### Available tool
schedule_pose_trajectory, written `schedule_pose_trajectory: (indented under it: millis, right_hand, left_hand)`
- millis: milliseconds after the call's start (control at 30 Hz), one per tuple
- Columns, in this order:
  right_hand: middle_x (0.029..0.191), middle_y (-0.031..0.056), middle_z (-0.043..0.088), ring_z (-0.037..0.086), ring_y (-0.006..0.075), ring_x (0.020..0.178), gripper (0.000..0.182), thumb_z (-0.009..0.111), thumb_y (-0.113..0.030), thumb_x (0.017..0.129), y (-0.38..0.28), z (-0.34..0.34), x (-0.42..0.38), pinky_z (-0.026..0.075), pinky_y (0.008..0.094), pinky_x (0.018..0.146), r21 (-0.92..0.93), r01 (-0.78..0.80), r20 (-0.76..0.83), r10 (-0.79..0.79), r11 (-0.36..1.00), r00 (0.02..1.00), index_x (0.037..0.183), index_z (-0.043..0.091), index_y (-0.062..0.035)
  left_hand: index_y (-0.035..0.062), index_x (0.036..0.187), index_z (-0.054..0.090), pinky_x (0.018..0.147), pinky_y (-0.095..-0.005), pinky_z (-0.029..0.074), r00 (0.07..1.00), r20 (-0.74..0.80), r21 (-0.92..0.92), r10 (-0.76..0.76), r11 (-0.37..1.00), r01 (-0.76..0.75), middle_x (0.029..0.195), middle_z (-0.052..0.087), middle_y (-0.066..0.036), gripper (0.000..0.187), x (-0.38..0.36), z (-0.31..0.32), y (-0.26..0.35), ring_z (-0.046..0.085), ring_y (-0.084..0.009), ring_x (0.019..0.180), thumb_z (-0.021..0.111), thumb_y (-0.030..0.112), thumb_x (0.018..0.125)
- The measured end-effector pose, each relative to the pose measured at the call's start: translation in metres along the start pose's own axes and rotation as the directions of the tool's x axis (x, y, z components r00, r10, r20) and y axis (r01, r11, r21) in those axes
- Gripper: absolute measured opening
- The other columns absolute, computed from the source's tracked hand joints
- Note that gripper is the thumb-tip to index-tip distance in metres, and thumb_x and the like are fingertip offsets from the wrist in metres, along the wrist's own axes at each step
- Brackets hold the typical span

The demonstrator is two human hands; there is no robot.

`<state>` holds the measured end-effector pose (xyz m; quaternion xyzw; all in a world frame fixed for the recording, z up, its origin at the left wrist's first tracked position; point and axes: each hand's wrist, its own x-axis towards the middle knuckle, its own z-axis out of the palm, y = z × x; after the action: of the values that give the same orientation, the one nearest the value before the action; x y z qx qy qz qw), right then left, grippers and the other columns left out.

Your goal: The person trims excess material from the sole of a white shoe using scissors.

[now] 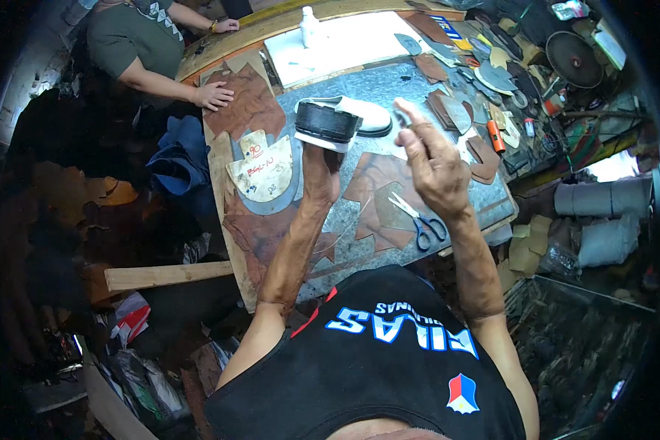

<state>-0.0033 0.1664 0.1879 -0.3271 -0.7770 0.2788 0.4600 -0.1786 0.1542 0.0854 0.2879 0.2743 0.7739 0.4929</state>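
Above the grey table (pixel 484 209), the left hand (pixel 324 167) has hold of a black-soled white shoe (pixel 328 122) — its fingers are hidden by the shoe. The right hand (pixel 438 167) is raised near it, half curled; whether thumb and forefinger pinch something small — I cannot tell. Another shoe (pixel 372 114) is just beyond, and scissors (pixel 418 219) lie partly on brown leather (pixel 368 178).
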Motion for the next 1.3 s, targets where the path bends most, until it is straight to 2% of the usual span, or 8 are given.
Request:
schedule_pose_trajectory:
  millis: [233, 533, 633, 700, 767, 833, 1067, 1300]
  right_hand:
    - [0.093, 0.0186, 0.065, 0.061, 0.0173, 0.066, 0.038, 0.056, -0.009, 0.091, -0.016, 0.016, 0.001, 0.049, 0.0316, 0.061, 0.066, -0.125, 0.172, 0.112, 0.99, 0.979, 0.128, 0.052, -0.0006]
    - [0.108, 0.0213, 0.064, 0.067, 0.0313, 0.092, 0.037, 0.055, -0.008, 0.091, -0.011, 0.026, 0.01, 0.055, 0.0378, 0.078, 0.076, 0.0, 0.175, -0.014, 0.997, 0.985, 0.128, 0.052, -0.0023]
    - [0.114, 0.014, 0.066, 0.065, 0.0129, 0.083, 0.036, 0.053, -0.007, 0.094, 0.003, 0.032, 0.009, 0.054, 0.0267, 0.072, 0.079, 0.119, 0.048, -0.123, 0.99, 0.991, 0.13, 0.053, -0.0036]
    - [0.111, 0.0198, 0.064, 0.066, 0.0299, 0.098, 0.031, 0.053, -0.009, 0.094, 0.004, 0.03, 0.011, 0.054, 0.0355, 0.084, 0.126, 0.076, -0.058, -0.069, 0.989, 0.996, 0.123, 0.057, 0.0004]
    - [0.109, 0.02, 0.064, 0.066, 0.026, 0.092, 0.036, 0.054, -0.011, 0.093, 0.003, 0.027, 0.01, 0.054, 0.0332, 0.081, 0.076, 0.146, -0.028, -0.145, 0.986, 0.989, 0.128, 0.054, -0.001]
    - [0.109, 0.0204, 0.064, 0.064, 0.0204, 0.08, 0.041, 0.055, -0.013, 0.093, -0.01, 0.02, 0.002, 0.053, 0.0303, 0.073, 0.081, -0.111, 0.186, 0.094, 0.991, 0.978, 0.133, 0.051, -0.0031]
    - [0.075, 0.0054, 0.06, 0.056, 0.0108, 0.069, 0.044, 0.053, -0.014, 0.095, -0.007, 0.028, 0.001, 0.049, 0.0287, 0.065, 0.322, -0.233, 0.227, 0.164, 0.918, 0.96, 0.138, 0.046, -0.0058]
    - [0.079, 0.0052, 0.062, 0.055, 0.0075, 0.063, 0.045, 0.05, -0.016, 0.097, -0.016, 0.028, -0.001, 0.048, 0.0236, 0.058, 0.48, -0.306, 0.271, 0.194, 0.822, 0.943, 0.14, 0.041, -0.0053]
  left_hand:
    - [0.009, 0.132, 0.045, 0.093, -0.0316, 0.044, 0.998, 0.065, 0.034, -0.002, 0.999, 0.0, 0.12, 0.055, -0.003, 0.069, 0.001, -0.001, -0.001, 0.054, -0.0141, 0.11, 0.057, 0.06, 0.087]
    - [0.008, 0.129, 0.046, 0.083, -0.0263, 0.049, 0.999, 0.034, 0.072, 0.012, 0.997, -0.014, 0.113, 0.058, -0.001, 0.07, -0.003, 0.008, 0.0, 0.057, -0.0098, 0.103, 0.055, 0.062, 0.087]
    - [0.0092, 0.131, 0.045, 0.093, -0.0311, 0.046, 1.0, 0.028, 0.043, -0.007, 0.999, 0.005, 0.12, 0.056, -0.003, 0.071, -0.003, 0.001, 0.0, 0.054, -0.0146, 0.111, 0.055, 0.063, 0.086]
    - [0.0104, 0.133, 0.044, 0.1, -0.0349, 0.042, 0.999, 0.027, 0.013, -0.035, 0.999, 0.035, 0.126, 0.053, -0.004, 0.071, -0.002, -0.002, 0.001, 0.05, -0.0183, 0.119, 0.055, 0.062, 0.086]
    - [0.0118, 0.133, 0.044, 0.1, -0.0345, 0.042, 0.996, 0.023, -0.058, -0.085, 0.995, 0.086, 0.126, 0.053, -0.003, 0.071, -0.003, 0.002, 0.006, 0.05, -0.0181, 0.119, 0.055, 0.063, 0.086]
    - [0.0123, 0.133, 0.044, 0.1, -0.0348, 0.043, 0.994, 0.064, -0.088, -0.087, 0.992, 0.093, 0.126, 0.053, -0.003, 0.071, -0.004, 0.005, 0.008, 0.05, -0.0182, 0.119, 0.054, 0.064, 0.085]
    - [0.0126, 0.132, 0.045, 0.094, -0.032, 0.048, 0.98, 0.145, -0.129, -0.137, 0.979, 0.156, 0.124, 0.054, -0.002, 0.07, -0.005, 0.007, 0.007, 0.052, -0.015, 0.115, 0.055, 0.064, 0.085]
    - [0.0117, 0.13, 0.047, 0.084, -0.0294, 0.052, 0.991, 0.093, -0.145, -0.097, 0.983, 0.11, 0.117, 0.057, -0.002, 0.072, -0.008, 0.013, 0.005, 0.057, -0.0123, 0.101, 0.057, 0.065, 0.083]
